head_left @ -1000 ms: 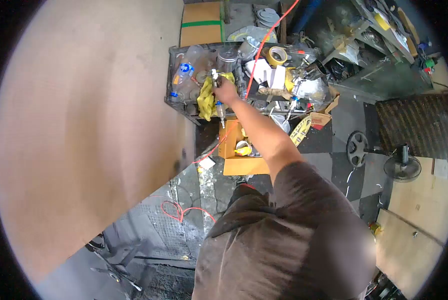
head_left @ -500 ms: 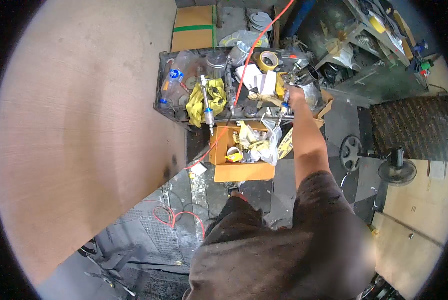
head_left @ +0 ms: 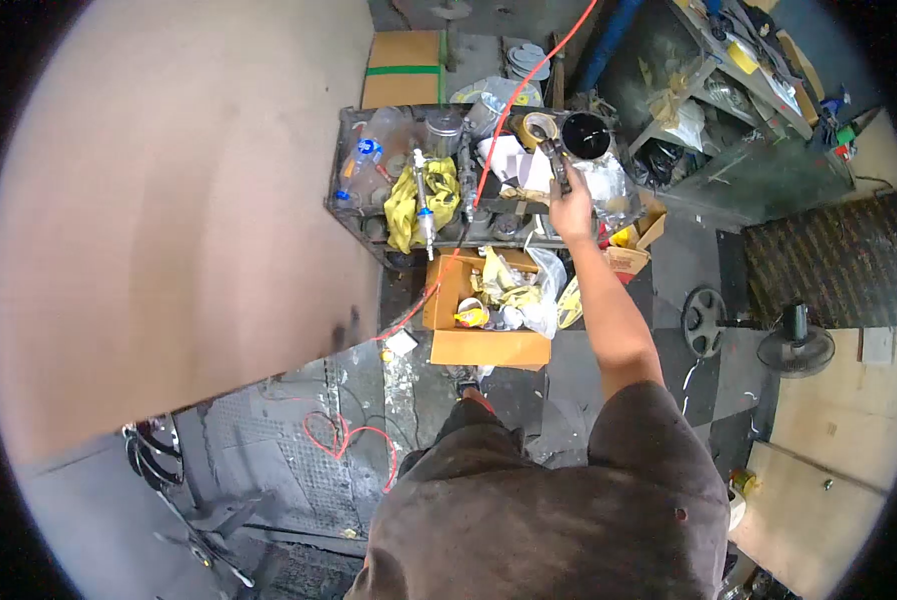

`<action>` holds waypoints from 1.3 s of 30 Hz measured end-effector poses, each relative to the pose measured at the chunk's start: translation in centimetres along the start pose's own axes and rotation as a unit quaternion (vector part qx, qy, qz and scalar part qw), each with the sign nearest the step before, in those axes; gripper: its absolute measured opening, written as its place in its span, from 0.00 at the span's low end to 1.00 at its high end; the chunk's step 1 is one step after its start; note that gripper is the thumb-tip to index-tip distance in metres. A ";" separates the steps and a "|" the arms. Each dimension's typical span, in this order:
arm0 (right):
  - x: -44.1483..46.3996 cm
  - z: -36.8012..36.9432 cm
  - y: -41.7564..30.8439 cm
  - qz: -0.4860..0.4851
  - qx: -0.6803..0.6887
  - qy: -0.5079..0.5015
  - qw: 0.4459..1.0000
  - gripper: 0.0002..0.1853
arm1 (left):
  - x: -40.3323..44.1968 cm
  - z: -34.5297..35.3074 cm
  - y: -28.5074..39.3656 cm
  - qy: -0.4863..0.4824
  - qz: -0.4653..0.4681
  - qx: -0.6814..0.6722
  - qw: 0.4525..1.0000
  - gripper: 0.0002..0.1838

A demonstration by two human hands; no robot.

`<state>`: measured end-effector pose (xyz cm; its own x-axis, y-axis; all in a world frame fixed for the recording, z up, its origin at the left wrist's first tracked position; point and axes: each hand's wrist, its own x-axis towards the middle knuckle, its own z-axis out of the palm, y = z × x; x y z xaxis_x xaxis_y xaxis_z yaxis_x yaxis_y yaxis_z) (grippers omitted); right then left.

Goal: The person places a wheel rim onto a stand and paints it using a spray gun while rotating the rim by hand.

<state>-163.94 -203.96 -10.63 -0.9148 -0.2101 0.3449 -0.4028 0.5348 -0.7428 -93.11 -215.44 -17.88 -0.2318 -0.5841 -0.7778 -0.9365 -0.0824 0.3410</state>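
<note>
Cluttered bench (head_left: 514, 208), right hand (head_left: 571, 208) near open dark container (head_left: 586, 136).

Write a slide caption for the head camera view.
Right hand holding a dark tool over a cluttered cart, an open cardboard box nearby.

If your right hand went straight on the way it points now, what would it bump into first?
Probably the roll of tape, just past the tip of the dark tool in the right hand. The black pot sits a bit to the right. Depth is hard to judge.
</note>
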 end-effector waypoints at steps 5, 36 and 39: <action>-7.1 -1.2 -7.4 -0.111 0.016 -0.040 0.993 0.25 | -2.5 0.1 -6.0 0.010 -0.027 0.041 0.999 0.31; -57.9 -2.9 -61.1 -0.087 0.460 -0.620 0.630 0.13 | -25.7 -6.2 -7.2 0.193 0.338 -0.694 0.606 0.17; -58.3 -1.6 -59.0 -0.095 0.404 -0.640 0.646 0.13 | -25.0 -4.4 -7.2 0.164 0.333 -0.714 0.594 0.18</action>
<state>-86.78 -221.99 13.99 0.0880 -0.9910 0.1007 0.0797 -0.0937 -0.9924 -79.40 -203.76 1.45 -0.1433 -0.9775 -0.1549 0.5656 -0.2093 0.7977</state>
